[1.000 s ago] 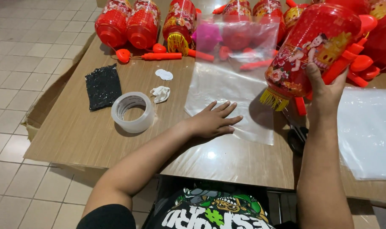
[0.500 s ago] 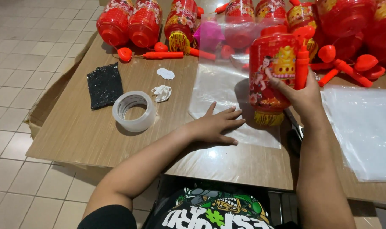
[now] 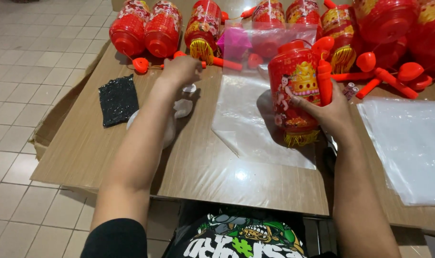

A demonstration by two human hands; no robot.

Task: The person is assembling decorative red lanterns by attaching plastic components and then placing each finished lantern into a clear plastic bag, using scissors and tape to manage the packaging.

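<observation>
Left hand (image 3: 181, 70) reached forward, grip unclear; right hand (image 3: 329, 112) grips upright lantern (image 3: 296, 88).

— What is the person wearing?
— A black shirt (image 3: 236, 239) with a green, white and yellow cartoon print across the front.
— Sleeves?
— Short and black; one sleeve (image 3: 115, 238) shows just left of the print. Both forearms are bare.
— Rings, a watch?
— None visible on the left hand (image 3: 181, 71) or right hand (image 3: 329, 112).
</observation>
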